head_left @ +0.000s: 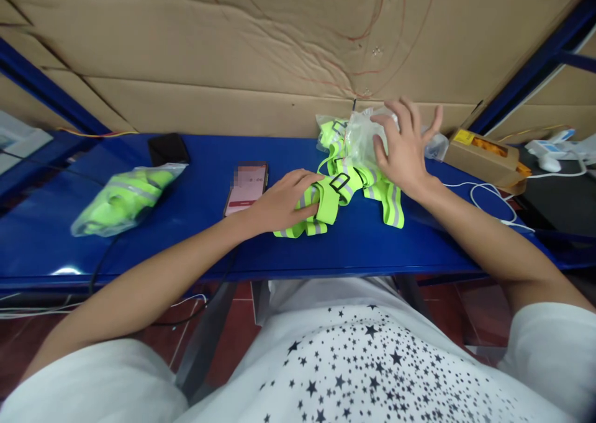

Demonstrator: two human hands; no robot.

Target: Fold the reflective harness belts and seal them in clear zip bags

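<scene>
Neon yellow-green reflective straps (328, 202) with grey stripes and a black buckle lie bunched on the blue table. My left hand (291, 200) is closed around the left end of them, with its thumb over the fabric. Fingers spread, my right hand (405, 146) is raised over the right side of the straps, beside a crumpled clear plastic bag (363, 138). Whether its thumb touches the bag I cannot tell. Behind the straps, at the back edge, sits a small clear bag with more neon strap (331, 132) in it.
Left of my hands are a lit phone (246, 187), a sealed bag of neon straps (125, 199) and a black wallet-like item (168, 148). An open cardboard box (487, 159) with orange contents and a white cable (488, 202) lie right. A cardboard wall (223, 69) closes the back.
</scene>
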